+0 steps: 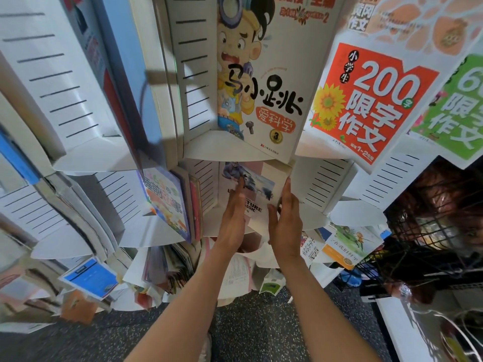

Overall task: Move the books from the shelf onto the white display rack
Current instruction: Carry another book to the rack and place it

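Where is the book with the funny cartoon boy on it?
In the head view, the cartoon boy book stands top centre in a white display rack pocket, left of the orange 200 book and above both hands' white book.

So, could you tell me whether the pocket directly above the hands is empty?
No, the pocket above both hands holds a cartoon-cover book standing upright in it.

Both hands are up at the white display rack (324, 184): left hand (232, 218) flat on the front of the book (257, 194), right hand (286, 223) at its right edge. The book sits in a middle pocket, directly below the cartoon book (251, 74); the sunflower book (366, 105) is right of that one, and the wire basket (428, 218) stands far right.
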Tool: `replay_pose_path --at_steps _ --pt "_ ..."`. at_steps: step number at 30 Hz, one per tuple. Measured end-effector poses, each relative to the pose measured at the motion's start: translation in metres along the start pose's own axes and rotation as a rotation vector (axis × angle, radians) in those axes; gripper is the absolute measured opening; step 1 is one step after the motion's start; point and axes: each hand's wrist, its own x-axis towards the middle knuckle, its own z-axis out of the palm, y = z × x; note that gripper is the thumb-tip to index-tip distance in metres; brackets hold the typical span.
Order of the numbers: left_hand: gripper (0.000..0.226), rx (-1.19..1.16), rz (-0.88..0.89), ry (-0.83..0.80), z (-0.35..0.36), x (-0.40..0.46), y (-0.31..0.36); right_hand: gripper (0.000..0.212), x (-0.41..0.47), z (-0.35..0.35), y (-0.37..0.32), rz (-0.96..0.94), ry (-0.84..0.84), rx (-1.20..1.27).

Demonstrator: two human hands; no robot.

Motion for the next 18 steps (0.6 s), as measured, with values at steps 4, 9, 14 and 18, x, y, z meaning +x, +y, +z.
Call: replay_pose_path --at_steps 4,9,14,18 --pt "0.063 0.069 0.009 0.009 -0.006 -0.011 0.014 0.077 -0.006 -0.018 -0.009 -0.006 -0.049 -0.088" --pt "0.052 0.283 0.148 -0.005 -0.006 -0.054 0.050 0.058 -0.016 -0.050 -0.027 0.009 -0.001 -0.111" --pt "0.058 0.559 0.245 0.009 -0.014 -0.103 0.075 0.053 -0.036 -0.096 -0.064 0.039 0.022 -0.058" --pt "0.062 0.745 0.325 0.096 -0.022 -0.153 0.101 0.052 -0.058 -0.140 -0.098 0.050 -0.001 0.046"
